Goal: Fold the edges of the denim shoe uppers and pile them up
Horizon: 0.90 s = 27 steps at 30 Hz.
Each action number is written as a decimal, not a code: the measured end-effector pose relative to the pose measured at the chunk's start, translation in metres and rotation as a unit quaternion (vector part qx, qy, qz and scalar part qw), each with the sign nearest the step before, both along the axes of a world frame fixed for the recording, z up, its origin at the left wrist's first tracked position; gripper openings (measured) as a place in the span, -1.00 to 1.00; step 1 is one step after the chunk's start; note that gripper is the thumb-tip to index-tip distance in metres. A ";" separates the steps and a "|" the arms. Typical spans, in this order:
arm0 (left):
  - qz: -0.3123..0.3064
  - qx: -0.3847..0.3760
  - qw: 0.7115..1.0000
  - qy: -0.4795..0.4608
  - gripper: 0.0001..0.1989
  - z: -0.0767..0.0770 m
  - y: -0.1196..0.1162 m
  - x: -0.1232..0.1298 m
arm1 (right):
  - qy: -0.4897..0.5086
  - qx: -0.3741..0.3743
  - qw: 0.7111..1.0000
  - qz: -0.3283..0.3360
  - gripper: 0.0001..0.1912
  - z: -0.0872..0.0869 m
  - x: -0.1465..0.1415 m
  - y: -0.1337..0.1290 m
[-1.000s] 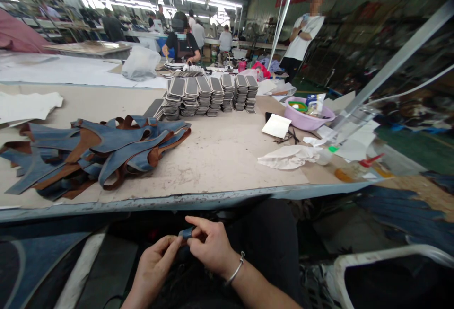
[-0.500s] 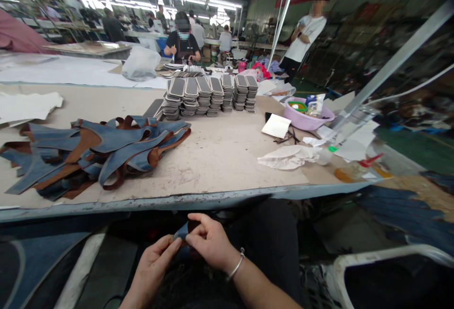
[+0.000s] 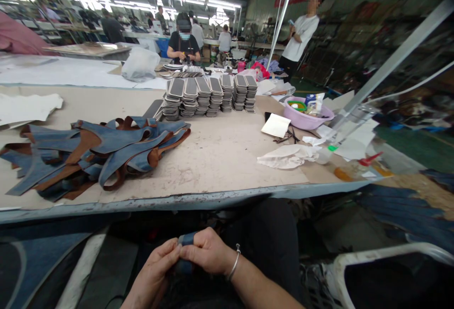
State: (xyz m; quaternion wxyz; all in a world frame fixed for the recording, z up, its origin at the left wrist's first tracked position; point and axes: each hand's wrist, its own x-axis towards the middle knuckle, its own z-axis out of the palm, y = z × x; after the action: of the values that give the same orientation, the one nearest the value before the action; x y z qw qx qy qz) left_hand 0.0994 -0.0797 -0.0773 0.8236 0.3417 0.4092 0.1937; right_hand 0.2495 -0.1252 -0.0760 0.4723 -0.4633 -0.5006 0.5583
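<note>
Over my lap, below the table edge, both hands are closed on one blue leather piece [image 3: 187, 239]. My left hand [image 3: 161, 261] pinches its left side between thumb and fingers. Right beside it, my right hand [image 3: 209, 252] has its fingers wrapped round the piece, with the thumb almost touching the left thumb. Much of the piece is covered by the hands; a little blue shows above and below them. Similar blue leather pieces [image 3: 117, 138] with brown undersides lie in a loose heap on the table's left.
Stacks of grey padded pieces [image 3: 209, 93] stand along the table [image 3: 220, 157]. To the right are a purple basin [image 3: 308, 119], a crumpled white cloth [image 3: 287, 156] and a bottle with a red spout [image 3: 351, 171]. A co-worker [image 3: 183, 44] sits across; another person [image 3: 301, 34] stands back right.
My right hand has turned over and its fingers have closed further round the leather piece. Both hands sit slightly lower. The seated co-worker's hands have moved closer together.
</note>
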 end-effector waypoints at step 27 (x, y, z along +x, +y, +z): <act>-0.301 0.139 0.943 0.031 -0.72 0.025 0.014 -0.012 | 0.142 -0.113 0.970 -0.159 -0.53 -0.023 0.004 0.008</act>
State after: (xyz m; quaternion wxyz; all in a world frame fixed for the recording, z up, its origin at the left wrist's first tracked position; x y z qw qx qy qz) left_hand 0.0872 -0.0658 -0.0519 0.7748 0.5658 0.2812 -0.0188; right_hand 0.2539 -0.1175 -0.0985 0.5661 -0.5033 -0.2819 0.5889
